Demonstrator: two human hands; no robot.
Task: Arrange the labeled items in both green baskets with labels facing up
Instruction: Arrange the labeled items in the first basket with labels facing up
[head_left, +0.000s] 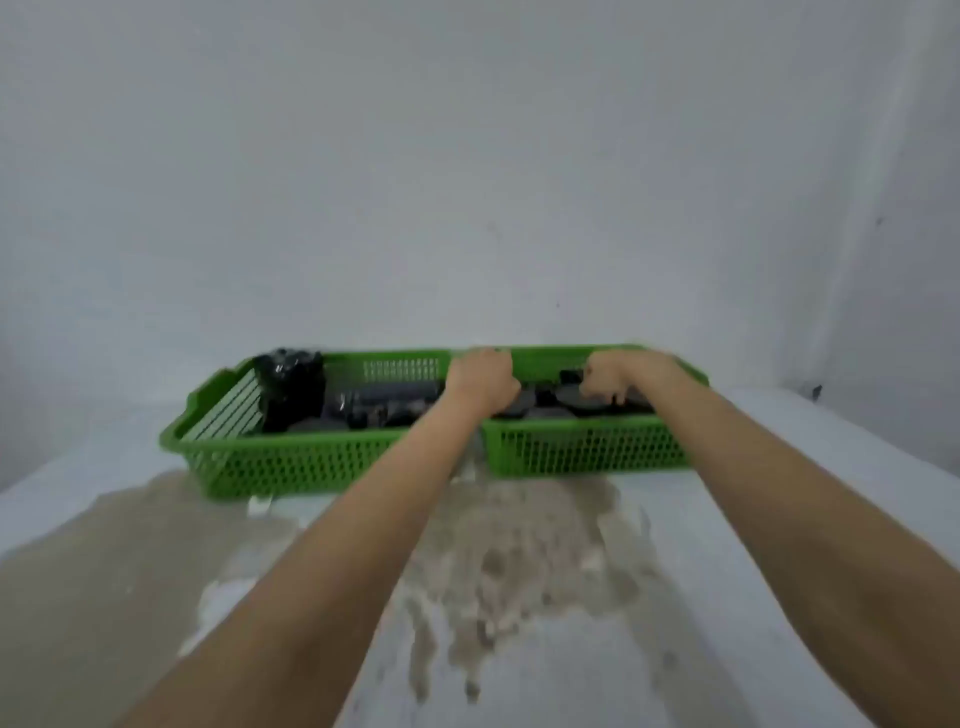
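Two green mesh baskets stand side by side at the far edge of the table: the left basket and the right basket. Both hold dark, shiny wrapped items; the labels are too blurred to read. A tall black packet leans upright at the left basket's left end, and flatter dark items lie beside it. My left hand is over the seam between the baskets, fingers curled down on a dark grey item. In the right basket, my right hand curls its fingers onto another dark item.
The table is white, with a large worn brownish patch in front of the baskets. A plain white wall rises right behind the baskets. Both my forearms stretch across the table's middle.
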